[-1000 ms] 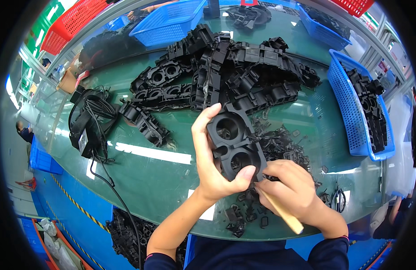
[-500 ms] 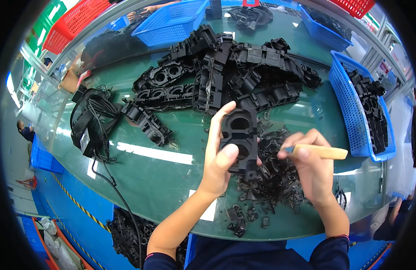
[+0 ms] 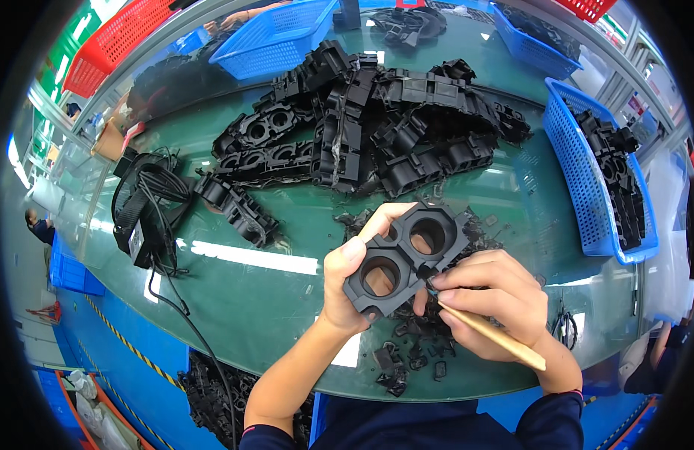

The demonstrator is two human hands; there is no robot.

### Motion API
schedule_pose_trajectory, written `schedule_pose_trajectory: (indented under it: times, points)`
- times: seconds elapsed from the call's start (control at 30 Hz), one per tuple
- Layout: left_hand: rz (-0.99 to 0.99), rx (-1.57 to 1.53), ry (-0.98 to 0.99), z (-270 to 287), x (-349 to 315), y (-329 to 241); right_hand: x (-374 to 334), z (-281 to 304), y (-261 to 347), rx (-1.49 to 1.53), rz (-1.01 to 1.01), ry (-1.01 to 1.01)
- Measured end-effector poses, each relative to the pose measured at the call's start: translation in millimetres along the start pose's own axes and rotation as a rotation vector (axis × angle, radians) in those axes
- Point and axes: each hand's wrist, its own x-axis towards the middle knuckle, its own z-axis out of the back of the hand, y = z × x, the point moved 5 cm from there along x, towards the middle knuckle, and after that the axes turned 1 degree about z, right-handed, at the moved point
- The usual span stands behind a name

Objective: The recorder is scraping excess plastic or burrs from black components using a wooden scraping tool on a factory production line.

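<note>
Gripped in my left hand [image 3: 341,292] is a black moulded plastic part [image 3: 404,257] with two large round holes, tilted above the bench. The fingers of my right hand [image 3: 500,296] are closed round a slim tool with a tan handle [image 3: 497,337]. Its tip meets the part's lower right edge, where my fingers hide it. Below the part lie black plastic scraps [image 3: 418,351]. Similar black parts [image 3: 339,139] are heaped beyond my hands, and one separate part [image 3: 240,211] rests left of that heap.
A blue basket [image 3: 575,191] holding black parts stands at the right. On the left sits a black device with coiled cable [image 3: 148,214], its cord trailing over the front edge. Another blue basket [image 3: 275,45] is at the back, near a person's hand [image 3: 234,19].
The black part has turned and tilted, its holes now facing me more. My right hand has moved left and down to it, and the tool handle now slants toward me.
</note>
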Motion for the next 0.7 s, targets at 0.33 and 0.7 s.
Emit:
schedule_pose_trajectory:
  times: [0.33, 0.7]
  points:
    - [-0.09, -0.059, -0.015, -1.2, -2.5, 0.9, -2.4, -5.7, 0.0, -0.065, -0.014, 0.003]
    - [-0.146, 0.2, -0.152, -4.5, -4.3, 2.0, -7.9, -8.7, -3.3, -0.129, -0.02, 0.026]
